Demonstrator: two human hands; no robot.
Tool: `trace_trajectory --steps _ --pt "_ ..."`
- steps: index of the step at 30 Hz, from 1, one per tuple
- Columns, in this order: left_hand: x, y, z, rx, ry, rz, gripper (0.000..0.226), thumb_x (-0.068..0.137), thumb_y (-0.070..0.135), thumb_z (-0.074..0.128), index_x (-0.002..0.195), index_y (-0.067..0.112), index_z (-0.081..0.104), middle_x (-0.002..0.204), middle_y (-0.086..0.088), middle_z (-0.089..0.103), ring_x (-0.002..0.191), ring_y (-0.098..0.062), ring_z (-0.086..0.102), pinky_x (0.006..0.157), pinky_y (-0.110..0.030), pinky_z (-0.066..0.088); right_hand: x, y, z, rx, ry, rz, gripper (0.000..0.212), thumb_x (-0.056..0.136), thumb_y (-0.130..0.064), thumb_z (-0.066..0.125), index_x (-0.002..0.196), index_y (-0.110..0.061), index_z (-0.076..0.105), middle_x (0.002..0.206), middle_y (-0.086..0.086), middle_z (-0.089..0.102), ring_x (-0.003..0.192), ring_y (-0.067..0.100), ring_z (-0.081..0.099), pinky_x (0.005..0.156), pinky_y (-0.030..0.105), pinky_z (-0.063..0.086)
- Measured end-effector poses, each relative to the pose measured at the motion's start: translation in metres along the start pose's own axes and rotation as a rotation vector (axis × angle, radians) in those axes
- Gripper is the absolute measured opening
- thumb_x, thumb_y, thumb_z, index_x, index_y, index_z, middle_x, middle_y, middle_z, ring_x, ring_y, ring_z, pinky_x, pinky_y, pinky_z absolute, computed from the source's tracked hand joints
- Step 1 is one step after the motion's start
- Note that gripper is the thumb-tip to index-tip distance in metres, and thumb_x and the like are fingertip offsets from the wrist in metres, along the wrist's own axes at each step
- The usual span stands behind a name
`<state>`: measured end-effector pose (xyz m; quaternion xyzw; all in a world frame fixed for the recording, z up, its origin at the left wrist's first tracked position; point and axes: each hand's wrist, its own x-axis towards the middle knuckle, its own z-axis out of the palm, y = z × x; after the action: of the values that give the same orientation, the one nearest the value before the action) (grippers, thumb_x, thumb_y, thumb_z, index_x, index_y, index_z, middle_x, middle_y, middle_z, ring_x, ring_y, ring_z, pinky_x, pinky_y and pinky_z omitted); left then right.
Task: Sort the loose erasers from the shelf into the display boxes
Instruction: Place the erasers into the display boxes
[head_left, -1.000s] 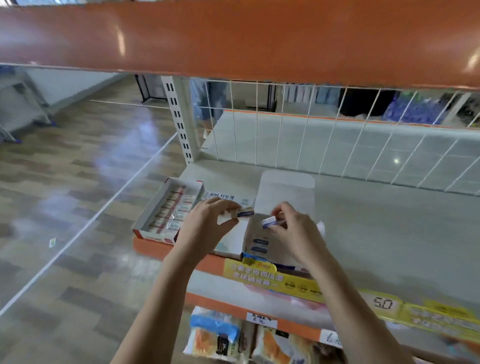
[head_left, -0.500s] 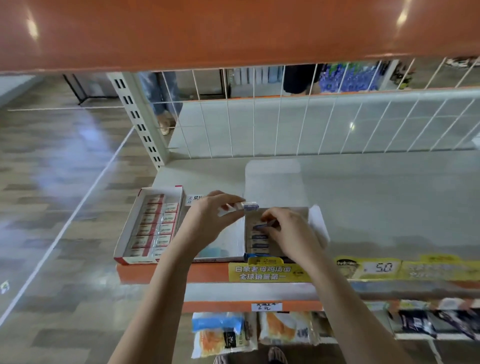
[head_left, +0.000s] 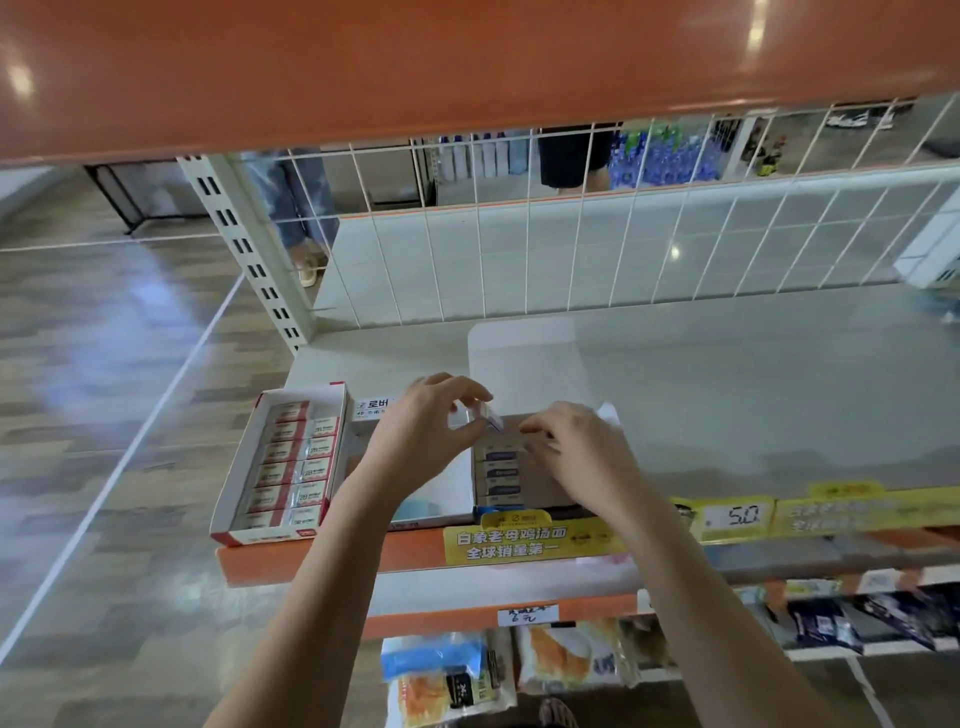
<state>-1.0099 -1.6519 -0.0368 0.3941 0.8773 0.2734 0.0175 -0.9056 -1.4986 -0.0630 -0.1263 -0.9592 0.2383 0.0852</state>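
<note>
Lower shelf: bagged snack packs. Shelf edge: yellow price tags. On the shelf, red-and-white display box at left, two full columns of sleeved erasers. Just beside it to the right, a second display box holding one column of blue-labelled erasers. Left hand pinches one eraser above this box. Right hand, fingers curled over the box; cannot tell if it grips anything. Wire grid behind.
</note>
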Motion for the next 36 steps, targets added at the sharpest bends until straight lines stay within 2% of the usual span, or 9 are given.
trace_trajectory --steps 4,6,9,14,20,31,36 --pt "0.012 0.011 0.005 0.107 -0.071 0.003 0.022 0.085 0.026 0.064 0.107 0.028 0.064 0.103 0.011 0.062 0.09 -0.008 0.048 0.071 -0.024 0.044 0.0 0.012 -0.02 -0.011 0.101 -0.032 0.021 0.091 -0.021 0.058 0.108 -0.015 0.068 0.105 -0.001 0.065 0.098 0.013 0.056 0.076 0.018 0.039" --pt "0.015 0.017 0.009 0.139 -0.09 0.008 0.019 0.087 0.026 0.061 0.106 0.028 0.063 0.106 0.011 0.064 0.09 -0.009 0.046 0.07 -0.027 0.045 0.001 0.016 -0.026 -0.035 0.137 -0.035 0.022 0.09 -0.021 0.059 0.109 -0.015 0.068 0.105 -0.002 0.066 0.099 0.013 0.055 0.075 0.016 0.036" --pt "0.019 0.026 0.017 0.253 -0.1 0.022 0.019 0.091 0.03 0.053 0.107 0.028 0.063 0.108 0.01 0.066 0.092 -0.01 0.045 0.073 -0.025 0.037 0.001 0.019 -0.026 -0.045 0.149 -0.041 0.022 0.089 -0.02 0.06 0.109 -0.014 0.067 0.106 0.0 0.066 0.099 0.013 0.055 0.078 0.016 0.036" --pt "0.02 0.031 0.025 0.411 -0.115 0.029 0.02 0.092 0.034 0.053 0.11 0.03 0.061 0.112 0.008 0.065 0.106 -0.015 0.047 0.085 -0.027 0.032 0.001 0.021 -0.021 -0.057 0.155 -0.073 0.02 0.089 -0.018 0.061 0.107 -0.012 0.068 0.104 0.002 0.067 0.098 0.018 0.056 0.078 0.021 0.035" --pt "0.019 0.029 0.029 0.509 -0.095 0.005 0.023 0.092 0.031 0.052 0.114 0.027 0.06 0.119 0.006 0.059 0.112 -0.016 0.045 0.093 -0.03 0.033 0.004 0.024 -0.016 -0.064 0.172 -0.082 0.019 0.089 -0.022 0.06 0.105 -0.015 0.069 0.102 0.0 0.068 0.095 0.017 0.056 0.082 0.027 0.038" --pt "0.013 0.02 0.028 0.626 -0.099 -0.006 0.017 0.092 0.027 0.049 0.104 0.024 0.06 0.108 0.006 0.06 0.105 -0.018 0.045 0.085 -0.03 0.032 0.003 0.027 -0.01 -0.08 0.186 -0.066 0.017 0.089 -0.021 0.061 0.102 -0.016 0.069 0.1 -0.001 0.068 0.097 0.019 0.056 0.084 0.03 0.035" --pt "0.009 0.019 0.028 0.641 -0.112 0.001 0.021 0.093 0.028 0.049 0.108 0.023 0.063 0.111 0.005 0.06 0.107 -0.019 0.044 0.085 -0.03 0.03 0.002 0.028 -0.008 -0.081 0.198 -0.056 0.015 0.087 -0.02 0.063 0.099 -0.016 0.069 0.098 -0.001 0.068 0.097 0.02 0.056 0.082 0.031 0.033"
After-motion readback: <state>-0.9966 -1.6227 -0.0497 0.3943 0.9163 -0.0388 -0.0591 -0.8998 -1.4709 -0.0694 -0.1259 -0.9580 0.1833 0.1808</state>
